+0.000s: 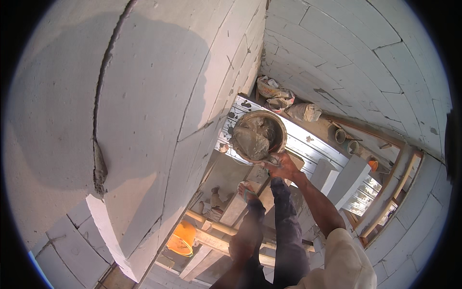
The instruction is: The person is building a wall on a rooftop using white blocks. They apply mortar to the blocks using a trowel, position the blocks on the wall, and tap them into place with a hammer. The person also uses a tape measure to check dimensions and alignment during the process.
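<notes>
- Head view: your right hand [283, 166] grips the near rim of the round, grey-brown bucket [282, 132], over silvery ribbed metal sheeting [315, 147].
- Your left hand [242, 247] is blurred — can't tell its grip.
- Pale block wall [149, 91] laid; wet grey mortar [252, 142] apparently unspent.

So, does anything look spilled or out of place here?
Yes: dark splotches, possibly spills, mark the ribbed metal sheet seen behind the bucket in the right hand. A rough lump also bulges from a joint in the left wall, so it looks untrimmed.
</notes>
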The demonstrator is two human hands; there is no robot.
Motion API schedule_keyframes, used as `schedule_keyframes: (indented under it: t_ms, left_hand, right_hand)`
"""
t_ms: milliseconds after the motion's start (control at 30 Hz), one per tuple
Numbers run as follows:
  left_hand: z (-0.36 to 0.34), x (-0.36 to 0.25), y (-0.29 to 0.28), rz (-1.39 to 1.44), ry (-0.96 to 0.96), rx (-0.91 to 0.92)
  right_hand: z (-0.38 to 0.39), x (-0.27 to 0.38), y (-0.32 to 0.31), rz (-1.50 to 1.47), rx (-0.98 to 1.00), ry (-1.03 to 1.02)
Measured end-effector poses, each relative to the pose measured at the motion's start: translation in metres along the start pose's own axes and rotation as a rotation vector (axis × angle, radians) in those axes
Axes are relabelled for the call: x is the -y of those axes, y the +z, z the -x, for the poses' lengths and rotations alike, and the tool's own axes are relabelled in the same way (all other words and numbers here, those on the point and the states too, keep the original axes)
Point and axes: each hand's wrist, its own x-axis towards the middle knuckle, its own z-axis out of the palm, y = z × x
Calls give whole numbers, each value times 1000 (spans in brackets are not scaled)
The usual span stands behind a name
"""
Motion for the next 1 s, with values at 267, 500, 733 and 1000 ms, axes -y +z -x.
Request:
schedule_keyframes:
  t_ms: [267,500,733,1000]
  left_hand:
    - [-51,-4,6,11,119,-247]
    - [-69,-33,-23,39,135,-274]
    - [-76,-40,-22,74,136,-263]
    - [-80,-38,-15,69,154,-233]
  right_hand:
    - [128,268,-121,182,-252,-147]
    - [174,523,-191,924,-697,-762]
    - [138,646,-197,1832,-905,-922]
    - [70,668,-253,1706,-1104,-697]
